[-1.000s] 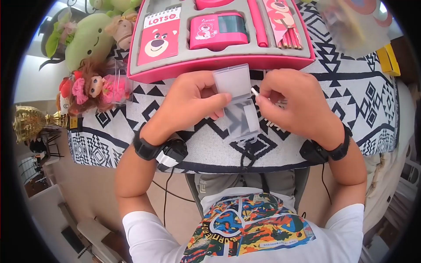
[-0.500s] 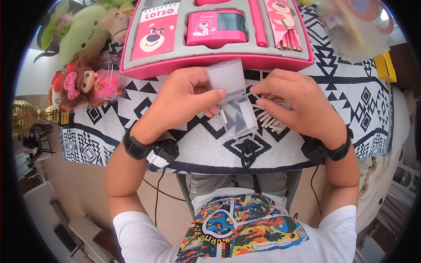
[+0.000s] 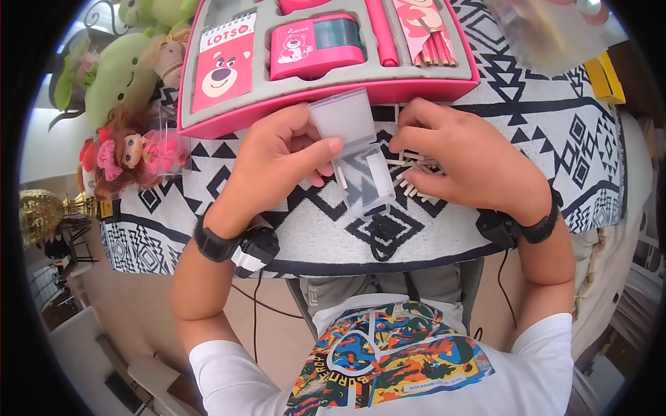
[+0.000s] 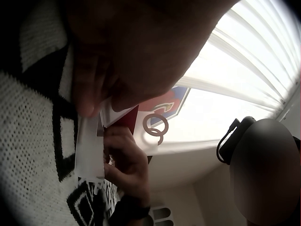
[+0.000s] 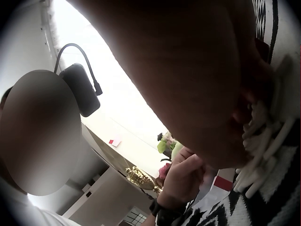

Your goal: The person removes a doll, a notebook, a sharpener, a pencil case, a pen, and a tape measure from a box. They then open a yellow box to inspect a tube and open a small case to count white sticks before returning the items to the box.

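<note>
My left hand (image 3: 281, 152) grips a small clear plastic case (image 3: 345, 119) near its hinge, thumb on the front and fingers behind. Its lid is swung up and its lower half lies toward me. Inside, along the left side, lies one short white stick (image 3: 340, 176). My right hand (image 3: 461, 149) reaches down over a loose pile of short white sticks (image 5: 265, 155), thumb and forefinger apart at the pile. The hand covers part of the pile in the head view, while the right wrist view shows the fingertips among the sticks.
A pink gift box (image 3: 409, 89) with a notepad (image 3: 223, 73), a pink sharpener (image 3: 316, 47) and pencils (image 3: 436, 50) stands just beyond my hands. Dolls (image 3: 135, 149) and green plush toys (image 3: 114, 80) sit left. A yellow box (image 3: 605, 78) is far right, on the patterned cloth (image 3: 305, 239).
My right hand carried a white stick beside the case, then moved away to the pile. A stick now lies in the case. My left hand keeps its grip.
</note>
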The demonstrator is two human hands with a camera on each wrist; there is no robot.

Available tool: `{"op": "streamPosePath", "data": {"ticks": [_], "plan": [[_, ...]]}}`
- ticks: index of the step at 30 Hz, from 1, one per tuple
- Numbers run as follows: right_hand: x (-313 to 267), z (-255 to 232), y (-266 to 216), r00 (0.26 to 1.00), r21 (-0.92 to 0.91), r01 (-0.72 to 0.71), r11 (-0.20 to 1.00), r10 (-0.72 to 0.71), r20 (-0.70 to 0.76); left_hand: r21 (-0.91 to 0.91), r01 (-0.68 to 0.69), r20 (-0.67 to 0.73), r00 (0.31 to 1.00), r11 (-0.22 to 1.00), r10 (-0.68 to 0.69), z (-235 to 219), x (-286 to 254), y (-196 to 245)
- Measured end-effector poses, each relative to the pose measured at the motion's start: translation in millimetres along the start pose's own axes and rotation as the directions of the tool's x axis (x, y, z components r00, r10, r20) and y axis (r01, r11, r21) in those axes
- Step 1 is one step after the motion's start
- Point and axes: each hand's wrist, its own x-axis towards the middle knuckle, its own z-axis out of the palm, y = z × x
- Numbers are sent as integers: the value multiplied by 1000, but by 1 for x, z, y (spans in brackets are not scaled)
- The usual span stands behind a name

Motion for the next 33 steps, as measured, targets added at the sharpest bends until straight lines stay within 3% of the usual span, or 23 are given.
{"op": "streamPosePath", "data": {"ticks": [8, 15, 33], "plan": [[4, 3, -3, 999, -103, -27, 994, 28, 17, -8, -31, -29, 999, 999, 30, -2, 1, -1], [5, 5, 2, 998, -80, 19, 997, -23, -53, 19, -33, 22, 999, 999, 33, -5, 2, -6], [4, -2, -5, 999, -182, 30, 983, -26, 23, -31, -54, 74, 996, 998, 56, -5, 5, -9]]}}
